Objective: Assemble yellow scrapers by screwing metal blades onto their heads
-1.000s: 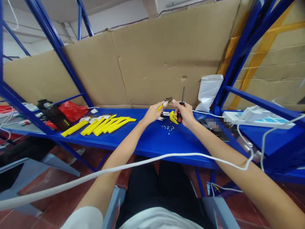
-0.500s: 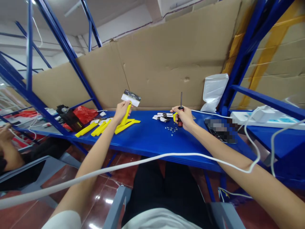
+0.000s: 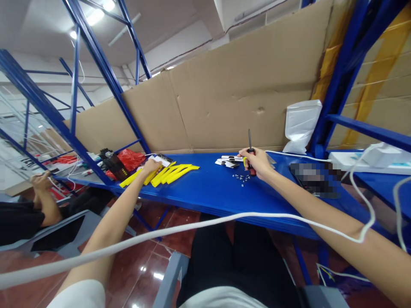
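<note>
My left hand [image 3: 150,166] rested closed on a finished yellow plastic handle [image 3: 156,173] among the done row; my right hand [image 3: 257,161] gripped the red-handled screwdriver [image 3: 250,155] — loose card labels [image 3: 228,161] remained.

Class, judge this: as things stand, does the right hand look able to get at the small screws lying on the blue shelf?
Probably yes. The screws lie just beside the right hand on bare blue shelf, with nothing between. But that hand already grips a screwdriver, so its fingers are occupied.
</note>
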Demonstrator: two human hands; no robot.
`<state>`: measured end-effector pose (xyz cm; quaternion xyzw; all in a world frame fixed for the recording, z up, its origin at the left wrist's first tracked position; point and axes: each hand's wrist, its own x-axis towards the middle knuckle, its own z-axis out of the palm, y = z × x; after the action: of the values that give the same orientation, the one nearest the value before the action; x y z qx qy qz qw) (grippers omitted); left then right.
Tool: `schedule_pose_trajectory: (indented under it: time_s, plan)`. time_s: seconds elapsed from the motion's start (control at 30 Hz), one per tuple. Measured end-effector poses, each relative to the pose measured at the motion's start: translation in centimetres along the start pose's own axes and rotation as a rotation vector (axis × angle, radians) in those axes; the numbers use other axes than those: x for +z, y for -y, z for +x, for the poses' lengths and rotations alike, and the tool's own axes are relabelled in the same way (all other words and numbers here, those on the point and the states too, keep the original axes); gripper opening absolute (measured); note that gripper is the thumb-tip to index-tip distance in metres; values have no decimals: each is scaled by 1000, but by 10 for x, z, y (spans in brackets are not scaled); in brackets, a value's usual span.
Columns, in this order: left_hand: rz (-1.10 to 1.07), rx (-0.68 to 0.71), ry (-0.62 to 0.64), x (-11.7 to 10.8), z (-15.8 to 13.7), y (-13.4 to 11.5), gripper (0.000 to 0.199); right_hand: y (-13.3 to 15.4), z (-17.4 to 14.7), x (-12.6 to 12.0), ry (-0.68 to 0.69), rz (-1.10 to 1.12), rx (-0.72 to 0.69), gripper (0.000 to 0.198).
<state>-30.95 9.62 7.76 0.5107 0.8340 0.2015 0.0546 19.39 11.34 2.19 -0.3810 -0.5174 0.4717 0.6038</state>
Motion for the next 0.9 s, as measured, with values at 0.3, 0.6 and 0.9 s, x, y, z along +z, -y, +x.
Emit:
schedule_pose_trajectory:
  time_s: [0.3,0.6,0.9]
  plan:
    - [362,106,-104,31,-14,-3,63,2,-1,2,18,-30,-5,22]
    - [489,240,-106,24,-22,-2,47,-2,1,4,12,9,-39,13]
    - [581,273,-138,26,-24,-13,46,0,-1,6,14,31,-50,15]
